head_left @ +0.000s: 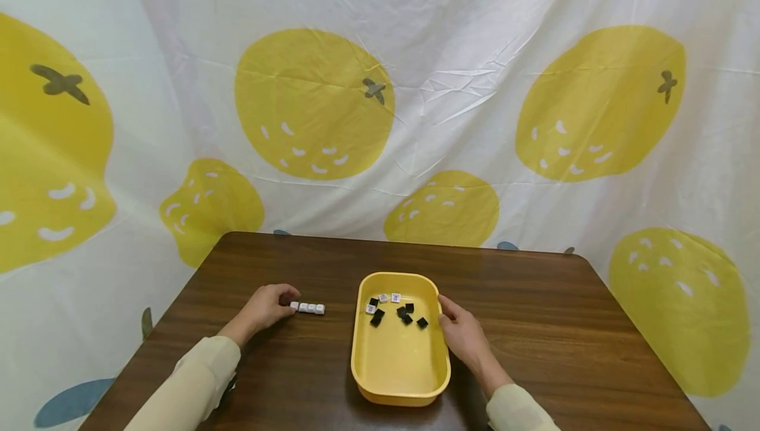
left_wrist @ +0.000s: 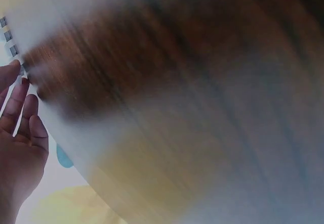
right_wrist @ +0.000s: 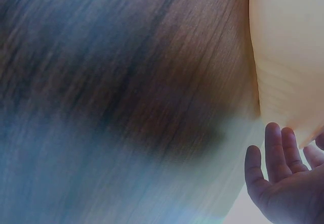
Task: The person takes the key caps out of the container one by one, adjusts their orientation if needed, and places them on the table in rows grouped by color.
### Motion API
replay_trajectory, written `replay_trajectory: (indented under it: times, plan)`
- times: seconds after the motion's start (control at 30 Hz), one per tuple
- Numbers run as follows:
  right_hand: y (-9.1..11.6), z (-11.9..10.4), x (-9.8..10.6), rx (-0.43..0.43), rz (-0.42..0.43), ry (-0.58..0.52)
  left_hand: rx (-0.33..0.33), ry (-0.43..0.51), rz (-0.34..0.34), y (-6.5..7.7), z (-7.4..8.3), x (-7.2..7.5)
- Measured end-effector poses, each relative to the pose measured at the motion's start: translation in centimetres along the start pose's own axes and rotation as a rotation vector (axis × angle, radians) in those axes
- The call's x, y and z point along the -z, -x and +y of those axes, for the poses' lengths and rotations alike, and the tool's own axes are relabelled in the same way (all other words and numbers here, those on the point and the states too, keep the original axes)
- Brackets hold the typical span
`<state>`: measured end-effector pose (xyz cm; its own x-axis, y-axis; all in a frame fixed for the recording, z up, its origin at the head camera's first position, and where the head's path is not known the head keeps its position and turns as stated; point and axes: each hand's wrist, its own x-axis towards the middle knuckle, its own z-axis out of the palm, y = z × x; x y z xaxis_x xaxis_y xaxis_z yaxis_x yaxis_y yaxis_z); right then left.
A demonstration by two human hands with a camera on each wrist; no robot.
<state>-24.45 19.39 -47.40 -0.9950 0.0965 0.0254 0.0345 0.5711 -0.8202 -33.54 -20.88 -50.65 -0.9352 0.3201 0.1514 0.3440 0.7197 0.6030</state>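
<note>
Hand, left (head_left: 270, 305): narrow; thumb and fingertip pinch the leftmost white piece (head_left: 294, 305). Such a fingertip hold appears to suit so small an object and to spare its neighbours a knock.
Row of white pieces (head_left: 311, 309): four, counting the pinched one, on the table (head_left: 534, 325), to the left of the yellow tray (head_left: 401, 365). They sit side by side in one line; the alignment looks deliberate.
Tray position: roughly central, long sides running away from the person, within reach of either hand, presumably for convenience.
Loose white pieces (head_left: 395, 298): three, inside the tray near its far end; markings too small to read.
Black pieces (head_left: 410, 307): seven or so, scattered beside the white ones, some touching or overlapping. Order not evident; they seem simply tipped together.
Hand, right (head_left: 466, 335): wide, fingers fairly straight and apart, against the tray's right wall. Contact probably steadies the tray. Whether any fingertip supports the underside: cannot tell.
Cloth (head_left: 451, 121): lemon-printed, hung behind the table, likely as a backdrop.
</note>
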Motion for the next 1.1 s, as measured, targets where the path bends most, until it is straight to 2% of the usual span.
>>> replay_trajectory:
  times: [0.67, 1.1]
  plan:
    - [0.06, -0.05, -0.03, 0.001, 0.003, 0.0, -0.044, 0.01, -0.01, -0.12, 0.18, -0.02]
    - [0.09, -0.07, -0.05, -0.001, 0.002, -0.004, -0.04, 0.007, -0.016, -0.03, 0.21, -0.06]
